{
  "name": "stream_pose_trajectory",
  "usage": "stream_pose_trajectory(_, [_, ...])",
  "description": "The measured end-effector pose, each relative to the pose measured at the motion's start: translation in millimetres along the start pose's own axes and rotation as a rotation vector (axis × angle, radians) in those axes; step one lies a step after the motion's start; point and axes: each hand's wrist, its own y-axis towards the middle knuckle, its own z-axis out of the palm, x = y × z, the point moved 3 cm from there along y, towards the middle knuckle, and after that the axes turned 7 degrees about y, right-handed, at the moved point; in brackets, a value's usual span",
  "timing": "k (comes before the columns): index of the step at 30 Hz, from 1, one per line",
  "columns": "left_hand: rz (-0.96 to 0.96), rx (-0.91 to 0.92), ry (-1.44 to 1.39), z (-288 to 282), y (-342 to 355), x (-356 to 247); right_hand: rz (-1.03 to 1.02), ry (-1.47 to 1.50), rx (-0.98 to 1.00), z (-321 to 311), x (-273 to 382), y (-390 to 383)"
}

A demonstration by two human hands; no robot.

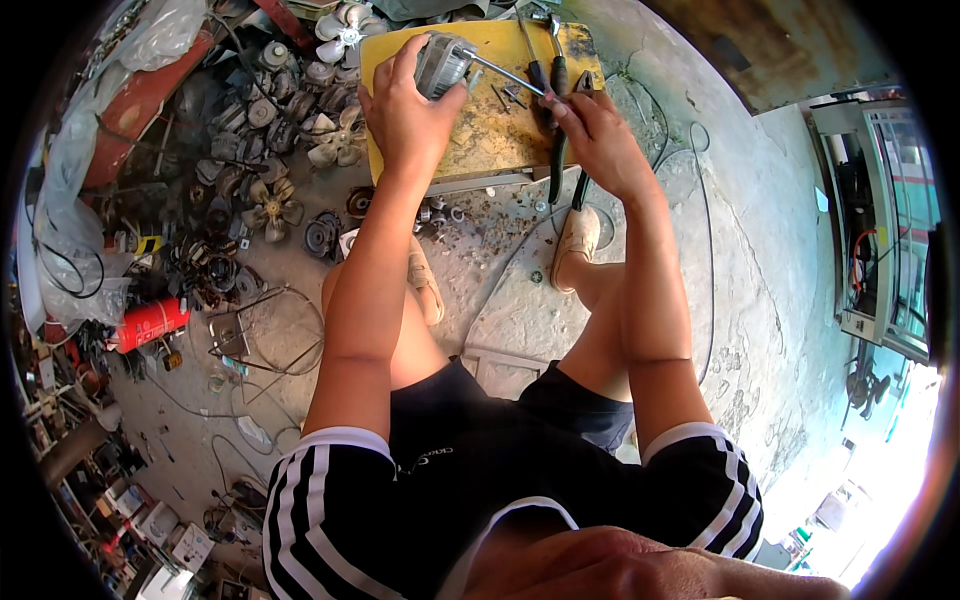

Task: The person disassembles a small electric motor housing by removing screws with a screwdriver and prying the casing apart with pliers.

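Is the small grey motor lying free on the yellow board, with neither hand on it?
No: the left hand grips the small grey motor above the yellow board.

We see a low yellow board (500, 125) standing on the stained concrete floor (700, 260). On it lie loose screws (505, 95) and green-handled pliers (557, 150). On the floor lie old fan blades (275, 205), small motors (260, 110) and a red cylinder (150, 325).

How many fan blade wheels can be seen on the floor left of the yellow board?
4 at least: one white fan by the board's top-left corner, a pale one below it, a tan one lower left, a smaller one beside it. More may be hidden in the motor pile.
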Motion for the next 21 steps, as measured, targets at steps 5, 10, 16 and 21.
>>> stream_pose_trajectory(5, [0.003,0.003,0.009,-0.1,-0.6,-0.3,-0.068,-0.078,-0.081,-1.8,2.0,-1.5])
stream_pose_trajectory(10, [0.02,0.003,0.009,0.9,-1.2,-0.6,0.098,0.053,0.039,-2.1,9.5,-1.4])
stream_pose_trajectory(16, [-0.001,0.006,-0.001,-0.5,0.1,-0.6,-0.175,-0.192,-0.15,5.6,-14.3,-1.8])
stream_pose_trajectory(21, [0.023,0.004,0.038,0.0,-1.7,-2.9,0.081,-0.039,0.006,-2.9,10.6,-0.2])
